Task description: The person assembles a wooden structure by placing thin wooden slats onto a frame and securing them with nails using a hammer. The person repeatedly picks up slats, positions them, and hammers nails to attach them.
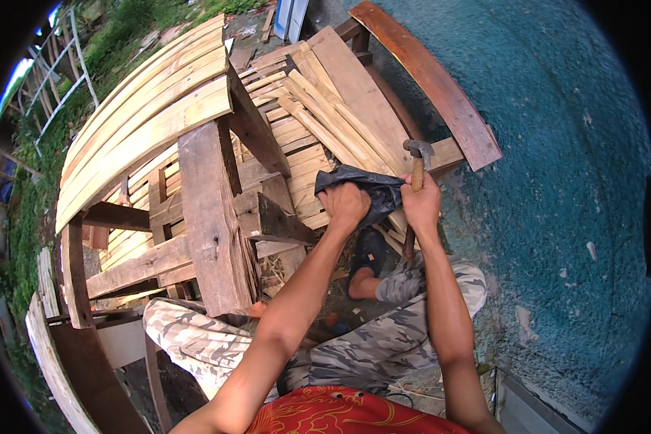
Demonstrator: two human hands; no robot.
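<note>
A crumpled black plastic bag (380, 193) hangs between my two hands. My left hand (346, 204) is closed and pushed against or into the bag's left side; its fingertips are hidden by the plastic. In my closed right hand (421, 197) is a hammer (417, 165), held upright with its metal head above the fist and the wooden handle running down below it. The same hand touches the bag's right edge. Behind the bag, loose light wooden strips (324, 123) lie on a slatted wooden surface.
To the left stands a rough frame of old timber (213, 217) topped with pale slats (148, 116). A reddish-brown bench plank (430, 79) runs along the rough blue-green wall (557, 181) at right. My shoe (369, 249) and camouflage trousers (383, 318) are below the bag.
</note>
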